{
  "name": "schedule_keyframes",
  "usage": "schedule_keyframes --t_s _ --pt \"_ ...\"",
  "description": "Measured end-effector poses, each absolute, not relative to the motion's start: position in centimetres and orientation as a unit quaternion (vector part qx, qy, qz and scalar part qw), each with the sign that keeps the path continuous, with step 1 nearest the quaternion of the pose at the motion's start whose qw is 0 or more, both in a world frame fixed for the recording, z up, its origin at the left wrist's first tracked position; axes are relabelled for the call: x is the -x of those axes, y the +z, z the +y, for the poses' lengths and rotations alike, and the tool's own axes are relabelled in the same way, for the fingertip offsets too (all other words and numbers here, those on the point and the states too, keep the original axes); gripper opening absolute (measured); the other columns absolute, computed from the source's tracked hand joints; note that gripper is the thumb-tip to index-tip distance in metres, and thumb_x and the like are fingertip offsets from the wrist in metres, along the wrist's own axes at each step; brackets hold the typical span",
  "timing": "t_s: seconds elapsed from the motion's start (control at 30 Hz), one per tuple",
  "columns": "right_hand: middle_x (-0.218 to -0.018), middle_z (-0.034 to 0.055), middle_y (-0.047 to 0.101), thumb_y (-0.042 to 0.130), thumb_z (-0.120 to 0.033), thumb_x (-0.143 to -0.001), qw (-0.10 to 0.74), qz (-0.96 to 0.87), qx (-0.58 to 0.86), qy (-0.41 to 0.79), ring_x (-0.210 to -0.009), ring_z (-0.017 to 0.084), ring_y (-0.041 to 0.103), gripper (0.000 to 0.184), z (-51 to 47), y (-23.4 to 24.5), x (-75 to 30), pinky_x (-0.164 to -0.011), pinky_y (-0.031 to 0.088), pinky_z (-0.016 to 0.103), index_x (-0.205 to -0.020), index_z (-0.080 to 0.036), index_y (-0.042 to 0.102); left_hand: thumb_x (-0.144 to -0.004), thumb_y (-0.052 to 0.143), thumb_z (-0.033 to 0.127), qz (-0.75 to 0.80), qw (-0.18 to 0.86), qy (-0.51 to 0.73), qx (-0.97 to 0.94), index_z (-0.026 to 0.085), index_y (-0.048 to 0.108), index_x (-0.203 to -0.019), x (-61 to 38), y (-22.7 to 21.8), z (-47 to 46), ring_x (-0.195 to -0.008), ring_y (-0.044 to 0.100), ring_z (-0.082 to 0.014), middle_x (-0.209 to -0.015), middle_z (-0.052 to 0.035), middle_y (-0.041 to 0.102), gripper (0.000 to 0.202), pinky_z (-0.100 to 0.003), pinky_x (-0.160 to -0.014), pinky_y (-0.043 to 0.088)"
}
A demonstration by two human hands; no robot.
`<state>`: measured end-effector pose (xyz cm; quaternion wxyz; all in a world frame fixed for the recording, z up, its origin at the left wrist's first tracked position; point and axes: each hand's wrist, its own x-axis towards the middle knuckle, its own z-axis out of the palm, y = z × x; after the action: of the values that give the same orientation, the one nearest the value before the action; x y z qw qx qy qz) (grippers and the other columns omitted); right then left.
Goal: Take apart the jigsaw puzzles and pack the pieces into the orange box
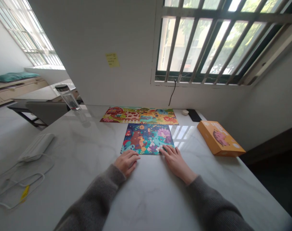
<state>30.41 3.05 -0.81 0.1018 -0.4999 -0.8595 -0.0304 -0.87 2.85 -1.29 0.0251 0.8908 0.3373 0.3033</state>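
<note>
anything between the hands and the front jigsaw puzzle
Nothing visible stands in the way. The right hand has its fingers on the near edge of the jigsaw puzzle, and the left hand lies flat right beside that edge.

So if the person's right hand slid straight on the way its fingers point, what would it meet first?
The jigsaw puzzle showing a bear and rabbit: the fingertips of the right hand are at its near edge, though whether touching or just above it I can't tell.
</note>
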Motion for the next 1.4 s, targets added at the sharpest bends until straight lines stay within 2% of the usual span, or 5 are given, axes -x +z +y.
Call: schedule_keyframes --t_s 0.23,0.6,0.83,1.1,1.4 --pt "-0.145 0.0097 0.048 0.036 -0.009 -0.094 0.104 -0.865 0.489 -0.042 -0.132 0.028 0.039 0.050 2.9 -0.6 -30.3 -0.108 0.029 0.050 -0.140 -0.027 0.046 -0.086 0.051 0.016 0.332 0.040 0.275 -0.901 0.021 0.065 -0.107 -0.9 -1.5 1.7 -0.102 0.058 -0.0235 -0.111 -0.0082 0.066 0.025 -0.042 -0.092 0.051" --pt "-0.146 0.0099 0.046 0.035 -0.010 -0.095 0.105 -0.863 0.493 -0.028 -0.132 0.029 0.038 0.049 2.9 -0.4 -30.2 -0.108 0.029 0.053 -0.140 -0.027 0.045 -0.088 0.048 0.015 0.347 0.050 0.313 -0.882 0.020 0.067 -0.107 0.6 -2.1 2.8 -0.099 0.059 -0.0212 -0.107 -0.0083 0.066 0.028 -0.039 -0.090 0.052" --pt "-0.145 0.0099 0.048 0.036 -0.009 -0.093 0.104 -0.862 0.495 -0.024 -0.132 0.029 0.040 0.051 2.9 -0.2 -30.0 -0.108 0.029 0.053 -0.140 -0.028 0.046 -0.087 0.050 0.016 0.391 0.010 0.293 -0.872 0.021 0.068 -0.104 1.4 -1.9 3.6 -0.102 0.059 -0.0231 -0.108 -0.0074 0.068 0.025 -0.042 -0.091 0.051" --pt "-0.144 0.0100 0.049 0.037 -0.009 -0.093 0.104 -0.864 0.492 -0.023 -0.132 0.028 0.040 0.050 2.8 0.1 -30.1 -0.109 0.028 0.051 -0.139 -0.027 0.046 -0.085 0.052 0.018 0.426 -0.011 0.232 -0.874 0.020 0.066 -0.110 1.5 -1.3 4.0 -0.106 0.057 -0.0263 -0.113 -0.0098 0.065 0.028 -0.042 -0.090 0.049" --pt "-0.145 0.0088 0.048 0.037 -0.010 -0.092 0.117 -0.862 0.493 -0.006 -0.133 0.027 0.040 0.051 2.8 0.0 -30.3 -0.110 0.029 0.050 -0.139 -0.027 0.047 -0.084 0.056 0.027 0.520 -0.056 0.202 -0.828 0.020 0.061 -0.122 0.7 -1.5 4.0 -0.111 0.052 -0.0329 -0.122 -0.0136 0.060 0.039 -0.048 -0.091 0.046"
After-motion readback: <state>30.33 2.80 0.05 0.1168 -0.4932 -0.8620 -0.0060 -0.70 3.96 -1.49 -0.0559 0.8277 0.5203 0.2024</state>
